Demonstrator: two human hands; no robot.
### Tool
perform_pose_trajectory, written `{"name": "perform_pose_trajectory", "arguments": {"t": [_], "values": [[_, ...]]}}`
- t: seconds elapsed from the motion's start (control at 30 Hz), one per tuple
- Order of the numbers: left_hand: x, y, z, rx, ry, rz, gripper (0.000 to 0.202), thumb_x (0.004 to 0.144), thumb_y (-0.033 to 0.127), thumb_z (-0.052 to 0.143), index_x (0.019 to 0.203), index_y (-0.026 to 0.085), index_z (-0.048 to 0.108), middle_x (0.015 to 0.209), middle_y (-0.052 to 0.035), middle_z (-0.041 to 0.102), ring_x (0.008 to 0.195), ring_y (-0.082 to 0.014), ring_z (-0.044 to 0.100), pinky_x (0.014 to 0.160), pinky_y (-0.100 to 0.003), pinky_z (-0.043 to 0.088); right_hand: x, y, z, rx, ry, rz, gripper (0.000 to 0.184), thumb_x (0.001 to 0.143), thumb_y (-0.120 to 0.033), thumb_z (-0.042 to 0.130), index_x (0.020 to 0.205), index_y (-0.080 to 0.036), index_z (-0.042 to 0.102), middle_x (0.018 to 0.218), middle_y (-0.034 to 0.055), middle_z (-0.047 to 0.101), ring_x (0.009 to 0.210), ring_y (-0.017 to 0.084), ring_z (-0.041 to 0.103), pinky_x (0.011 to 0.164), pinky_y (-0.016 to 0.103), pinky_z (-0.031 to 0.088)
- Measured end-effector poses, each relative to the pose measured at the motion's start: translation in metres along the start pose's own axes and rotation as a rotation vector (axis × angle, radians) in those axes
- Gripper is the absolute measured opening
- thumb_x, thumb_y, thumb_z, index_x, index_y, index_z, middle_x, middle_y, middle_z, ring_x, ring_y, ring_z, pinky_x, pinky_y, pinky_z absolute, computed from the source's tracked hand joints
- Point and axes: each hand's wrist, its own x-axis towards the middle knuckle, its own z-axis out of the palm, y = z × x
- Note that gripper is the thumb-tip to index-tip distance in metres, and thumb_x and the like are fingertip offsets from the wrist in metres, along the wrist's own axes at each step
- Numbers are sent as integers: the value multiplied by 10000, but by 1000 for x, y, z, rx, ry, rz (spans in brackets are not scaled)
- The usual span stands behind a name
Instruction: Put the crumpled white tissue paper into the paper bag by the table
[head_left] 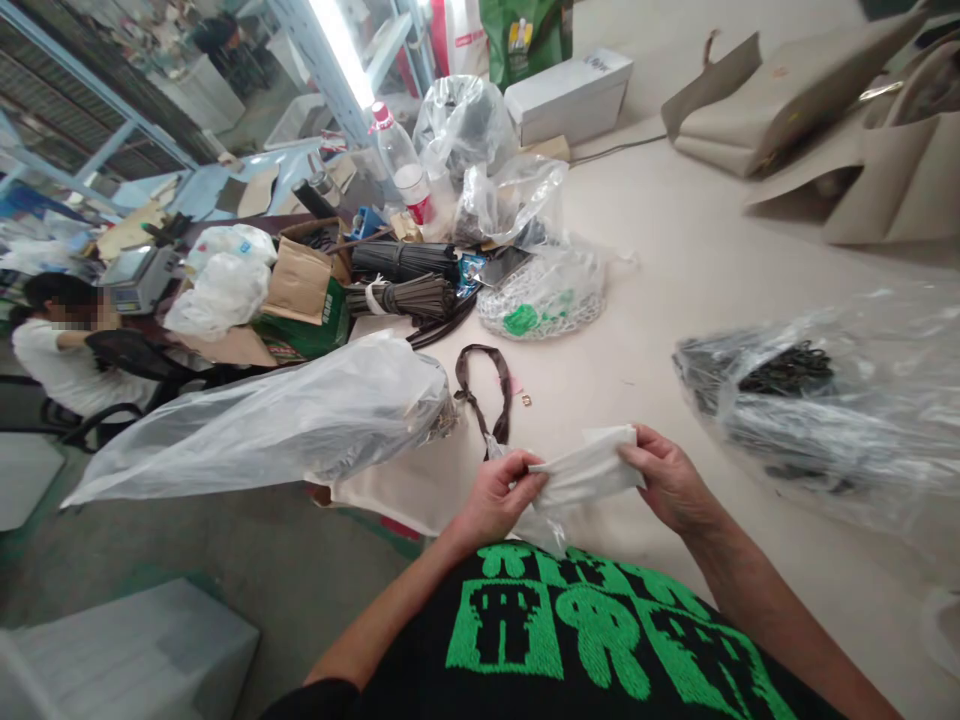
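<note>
Between my two hands a crumpled white sheet is stretched; whether it is thin cloth or paper I cannot tell. My left hand pinches its left end, thumb against the fingers. The right end is gripped in my right hand. Clear plastic hangs beneath the sheet near my left hand. Just beyond that hand a dark brown strap lies in a loop on the table. Beside the strap is a small gold-coloured metal piece.
A clear bag of dark cords lies right on the pale table. Plastic bags, bundled dark strips and a bottle crowd the left. Beige handbags stand far right. A person sits far left.
</note>
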Motion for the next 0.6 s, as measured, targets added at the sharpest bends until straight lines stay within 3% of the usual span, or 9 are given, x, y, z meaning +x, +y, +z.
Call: {"name": "perform_pose_trajectory", "arguments": {"t": [0.17,0.33,0.5,0.6], "values": [[1,4,-3,-9,-105,-31,285,912,400,581,881,125,645,710,9,513,640,-81,413,619,-207,351,8,9,11,-46,60,-23,405,582,-381,781,894,-192,604,734,-7,628,591,108,524,538,215,400],[6,3,-6,6,-77,-90,236,888,363,570,873,136,630,674,28,477,634,-84,410,615,-208,342,17,7,15,-88,160,-35,394,667,-450,705,940,-187,599,663,-14,576,511,106,470,466,222,357],[13,-5,-5,73,-170,-147,196,836,325,589,905,145,624,701,25,525,622,-87,436,593,-203,354,16,-3,15,-398,269,-321,355,817,-513,633,955,-187,645,665,4,595,527,121,494,465,232,381],[22,1,-7,77,-221,-260,410,735,411,733,1032,143,645,792,0,591,660,-111,491,601,-220,402,10,-14,20,-651,270,-496,291,887,-472,584,935,-200,679,656,6,612,515,117,497,472,235,386]]}}
